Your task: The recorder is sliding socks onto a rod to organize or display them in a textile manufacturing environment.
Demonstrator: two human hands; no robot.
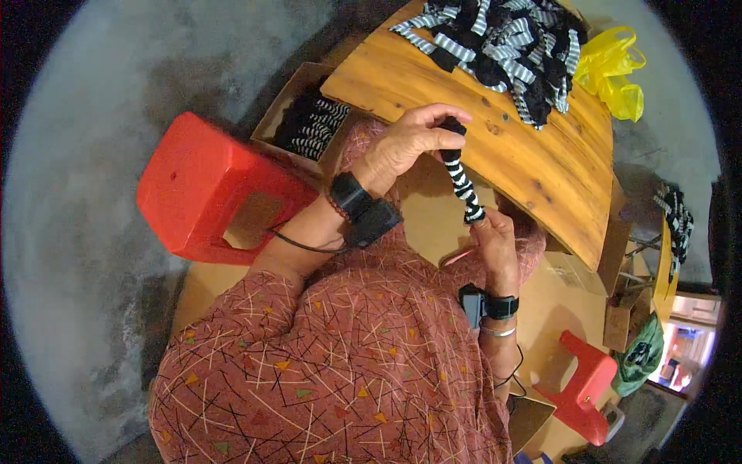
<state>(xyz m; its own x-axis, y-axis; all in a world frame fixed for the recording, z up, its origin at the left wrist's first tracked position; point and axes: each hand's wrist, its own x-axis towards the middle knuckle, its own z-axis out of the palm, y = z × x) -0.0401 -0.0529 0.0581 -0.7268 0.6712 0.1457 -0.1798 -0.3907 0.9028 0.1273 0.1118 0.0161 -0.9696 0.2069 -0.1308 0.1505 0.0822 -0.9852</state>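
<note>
We find the striped knitted piece (461, 179) held between both hands, over the wooden table's (541, 182) near edge. The right hand (496, 238) pinches its lower end, the left hand (417, 141) grips the black upper end between thumb and fingers. In our judgement, a loosened pinch could drop it past the edge, and a hard pull could distort the knit. We note the left wrist's cable (305, 248), which could snag on the red stool (205, 185). Farther off, a careless reach could spill the heaped pieces (502, 50).
</note>
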